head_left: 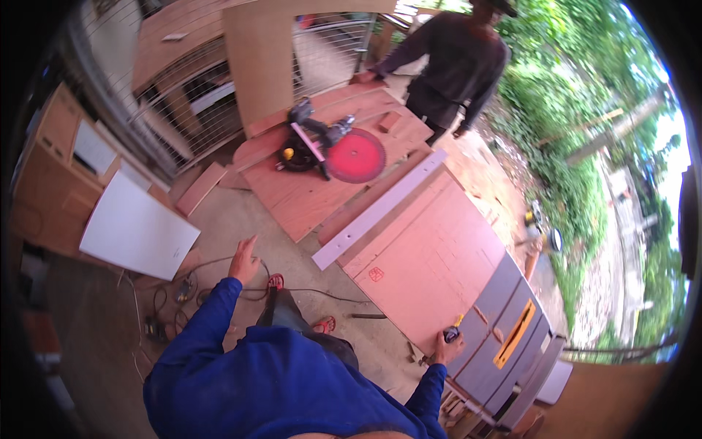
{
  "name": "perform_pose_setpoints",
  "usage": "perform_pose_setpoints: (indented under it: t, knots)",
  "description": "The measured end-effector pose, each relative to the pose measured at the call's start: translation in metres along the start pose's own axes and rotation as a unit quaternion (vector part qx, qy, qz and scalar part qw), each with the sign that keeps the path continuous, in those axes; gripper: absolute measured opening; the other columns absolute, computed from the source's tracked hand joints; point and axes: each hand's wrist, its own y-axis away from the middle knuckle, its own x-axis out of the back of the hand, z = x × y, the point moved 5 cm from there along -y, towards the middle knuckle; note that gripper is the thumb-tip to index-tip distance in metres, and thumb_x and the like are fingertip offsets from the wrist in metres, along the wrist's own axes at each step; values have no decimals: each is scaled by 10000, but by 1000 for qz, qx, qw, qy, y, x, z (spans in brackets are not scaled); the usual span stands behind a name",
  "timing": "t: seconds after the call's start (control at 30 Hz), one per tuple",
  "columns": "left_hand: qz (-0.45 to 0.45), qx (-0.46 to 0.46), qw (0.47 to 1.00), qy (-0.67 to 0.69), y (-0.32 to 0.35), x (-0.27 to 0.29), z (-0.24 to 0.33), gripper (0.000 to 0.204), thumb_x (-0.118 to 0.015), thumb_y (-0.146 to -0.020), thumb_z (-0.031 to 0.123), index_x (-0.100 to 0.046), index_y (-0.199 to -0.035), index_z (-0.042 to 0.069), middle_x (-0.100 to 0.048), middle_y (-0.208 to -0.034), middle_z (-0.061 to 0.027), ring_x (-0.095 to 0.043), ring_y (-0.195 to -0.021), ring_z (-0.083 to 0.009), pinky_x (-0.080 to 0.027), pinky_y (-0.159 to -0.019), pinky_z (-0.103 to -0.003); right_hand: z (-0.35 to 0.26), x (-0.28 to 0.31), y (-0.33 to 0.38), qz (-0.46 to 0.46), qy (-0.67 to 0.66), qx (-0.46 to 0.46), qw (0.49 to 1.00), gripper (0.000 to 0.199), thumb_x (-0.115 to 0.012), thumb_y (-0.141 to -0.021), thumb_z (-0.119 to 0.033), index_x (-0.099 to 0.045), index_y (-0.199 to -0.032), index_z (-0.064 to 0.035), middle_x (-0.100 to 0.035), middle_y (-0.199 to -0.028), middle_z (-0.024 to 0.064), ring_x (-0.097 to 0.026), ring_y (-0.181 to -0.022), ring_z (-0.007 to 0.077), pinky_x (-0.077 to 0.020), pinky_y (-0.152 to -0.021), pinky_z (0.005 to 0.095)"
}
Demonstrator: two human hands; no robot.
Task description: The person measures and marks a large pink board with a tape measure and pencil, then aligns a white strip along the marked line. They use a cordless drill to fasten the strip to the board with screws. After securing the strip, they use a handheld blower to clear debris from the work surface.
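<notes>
- Greenery [537,132] filled the right of the frame, beyond a workshop with a concrete floor [311,256].
- Right of centre, a pinkish wooden sheet [417,256] adjoined the dark grey counter [504,289] with its yellow insert [514,333].
- At lower right, the right hand [449,350] had its grip curled round a dark tape measure [453,334], yellow at its tip, near the join.
- Left of centre, the left hand [246,261] was empty, fingers extended over the floor.
- Measuring seemed the step in hand; the next move probably called for the left hand to steady the tape's end.
- Up top, a co-worker [457,66] stood near a red-disc saw [356,155].
</notes>
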Motion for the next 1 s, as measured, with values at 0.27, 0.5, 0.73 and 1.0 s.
perform_pose_setpoints:
  t: [0.27, 0.5, 0.73, 1.0]
  knots:
    - [-98, 714, 692, -40, 523, 13, -239, 616, -690, -876, 258, -506, -1442, 100, -559, -1423, -170, -560, -1275, -370, -473, -1056, -403, -234, 3, 101, -188, -262, 261, 910, 732, -853, -756, -246, -526, -1371, -21, -528, -1211, 224, -570, -1151, 390, -478, -976, 472]
    - [24, 680, 726, 100, 552, -6, -227, 889, -778, -819, 361, -344, -1513, 15, -495, -1431, -280, -523, -1303, -394, -439, -1093, -436, -481, -64, 239, -296, -213, 509, 780, 802, -844, -716, -205, -497, -1418, -31, -549, -1235, 241, -562, -1151, 427, -463, -995, 488]
    - [272, 491, 818, 125, 554, 49, -228, 840, -784, -799, 314, -395, -1491, 40, -622, -1202, -235, -589, -1122, -377, -484, -964, -445, -525, -185, 268, -208, -173, 543, 795, 902, -786, -793, -254, -337, -1564, -123, -571, -1247, 268, -555, -1127, 447, -439, -954, 549]
    - [371, 715, 531, 263, 774, -5, -197, 777, -714, -854, 244, -349, -1516, 66, -477, -1419, -300, -524, -1267, -429, -461, -1066, -462, -490, -179, 287, -214, 133, 483, 839, 1100, -733, -807, -511, -127, -1598, -45, -368, -1531, 285, -404, -1382, 467, -310, -1131, 581]
